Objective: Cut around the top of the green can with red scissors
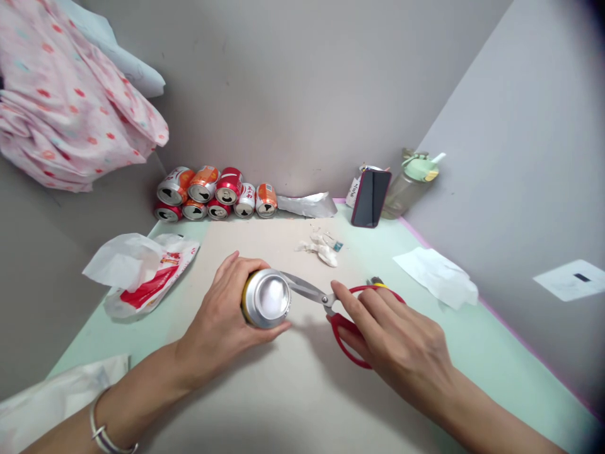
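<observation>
My left hand is wrapped round a drink can, whose bare silver end faces me; a strip of yellow shows on its side. In my right hand are red-handled scissors, with fingers through the handle loops. The blades point left and meet the can's far right edge. Whether they have cut into the metal I cannot tell. Beyond both hands, crumpled white tissue and small scraps lie on the table.
Several opened cans are stacked against the back wall, beside a curled silver metal sheet. A phone leans near a green-lidded bottle. A tissue pack lies left, a white paper right. Polka-dot cloth hangs upper left.
</observation>
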Motion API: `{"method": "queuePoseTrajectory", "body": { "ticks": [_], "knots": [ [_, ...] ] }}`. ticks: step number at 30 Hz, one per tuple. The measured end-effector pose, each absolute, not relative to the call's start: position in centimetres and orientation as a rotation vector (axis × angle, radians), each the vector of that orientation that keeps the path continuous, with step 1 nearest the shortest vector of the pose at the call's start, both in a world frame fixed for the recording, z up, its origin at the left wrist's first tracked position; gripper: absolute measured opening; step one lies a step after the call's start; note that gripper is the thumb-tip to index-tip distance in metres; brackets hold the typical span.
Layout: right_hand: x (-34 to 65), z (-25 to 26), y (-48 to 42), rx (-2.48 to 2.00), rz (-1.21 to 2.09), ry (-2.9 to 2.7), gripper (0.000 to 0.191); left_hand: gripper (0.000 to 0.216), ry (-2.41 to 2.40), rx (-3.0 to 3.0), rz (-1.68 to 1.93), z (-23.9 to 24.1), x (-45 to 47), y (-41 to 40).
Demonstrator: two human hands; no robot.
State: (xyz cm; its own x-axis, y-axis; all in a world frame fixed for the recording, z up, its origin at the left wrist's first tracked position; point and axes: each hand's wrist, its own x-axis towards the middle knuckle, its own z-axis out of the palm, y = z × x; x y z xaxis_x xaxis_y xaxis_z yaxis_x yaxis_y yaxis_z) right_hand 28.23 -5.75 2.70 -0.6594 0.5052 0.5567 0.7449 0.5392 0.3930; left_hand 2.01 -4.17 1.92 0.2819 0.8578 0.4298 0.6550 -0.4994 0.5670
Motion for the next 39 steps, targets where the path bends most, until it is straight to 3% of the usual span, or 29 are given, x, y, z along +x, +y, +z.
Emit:
{"method": "queuePoseTrajectory", "body": {
  "ticks": [15, 19, 22, 26, 28, 31, 39],
  "knots": [
    [27.9, 3.3, -5.9, -1.121, -0.843, -2.416, 0.029, 0.057, 1.413, 2.367, 0.988, 1.7, 1.8, -4.0],
    [28.3, 2.9, -5.7, -1.130, -0.778, -2.388, 0.026, 0.060, 1.493, 2.038, 1.029, 2.1, 1.1, -3.6],
    [28.6, 3.7, -5.7, -1.195, -0.254, -2.341, 0.023, 0.058, 1.363, 1.776, 0.947, 2.6, 0.8, -3.4],
    [28.8, 5.7, -6.1, -1.236, 1.256, -2.087, 0.032, 0.062, 1.242, 1.698, 0.935, 3.2, 0.8, -3.3],
    [28.8, 6.2, -6.3, -1.058, 1.712, -1.885, 0.040, 0.066, 1.226, 1.682, 0.954, 3.3, 0.7, -3.3],
    [28.6, 6.0, -6.3, -0.897, 1.925, -1.722, 0.044, 0.067, 1.209, 1.683, 0.982, 3.3, 0.7, -3.3],
    [28.0, 5.5, -6.2, -0.814, 2.001, -1.695, 0.048, 0.063, 1.189, 1.705, 1.017, 3.1, 0.9, -3.4]
  ]
}}
